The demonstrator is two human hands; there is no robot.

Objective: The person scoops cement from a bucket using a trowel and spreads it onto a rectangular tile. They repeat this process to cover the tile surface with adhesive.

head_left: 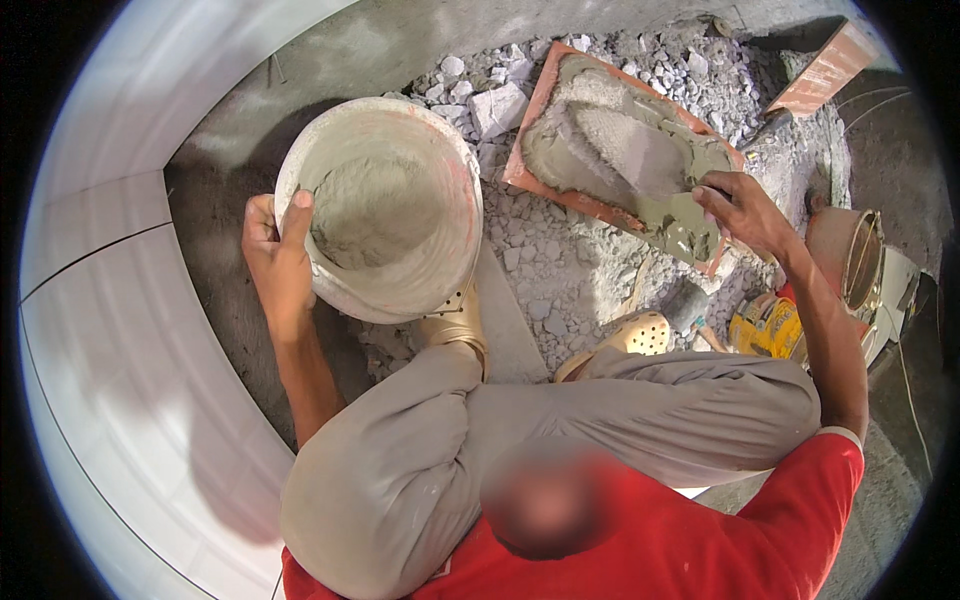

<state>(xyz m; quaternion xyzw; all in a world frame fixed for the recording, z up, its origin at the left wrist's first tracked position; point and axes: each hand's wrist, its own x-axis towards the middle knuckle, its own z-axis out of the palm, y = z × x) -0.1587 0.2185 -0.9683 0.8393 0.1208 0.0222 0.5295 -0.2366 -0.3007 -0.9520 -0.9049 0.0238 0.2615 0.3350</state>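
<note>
My left hand (281, 255) grips the left rim of a round, pale bucket (462, 225), thumb inside and fingers outside. Grey mortar (375, 215) lies inside the bucket, which tilts toward me. To the right, a reddish tile (534, 98) carries a thick, uneven layer of wet grey mortar (575, 150). My right hand (742, 212) is closed over the tile's right end. It seems to hold a trowel, whose smooth greyish blade (655, 160) appears to lie on the mortar; the handle is hidden by my fingers.
Broken rubble (530, 250) lies under and around the tile. Large white tiles (130, 350) line the left side. At right are a tile piece (828, 70), a rusty can (842, 250) and a yellow package (768, 328). My feet in beige clogs (640, 335) stand close by.
</note>
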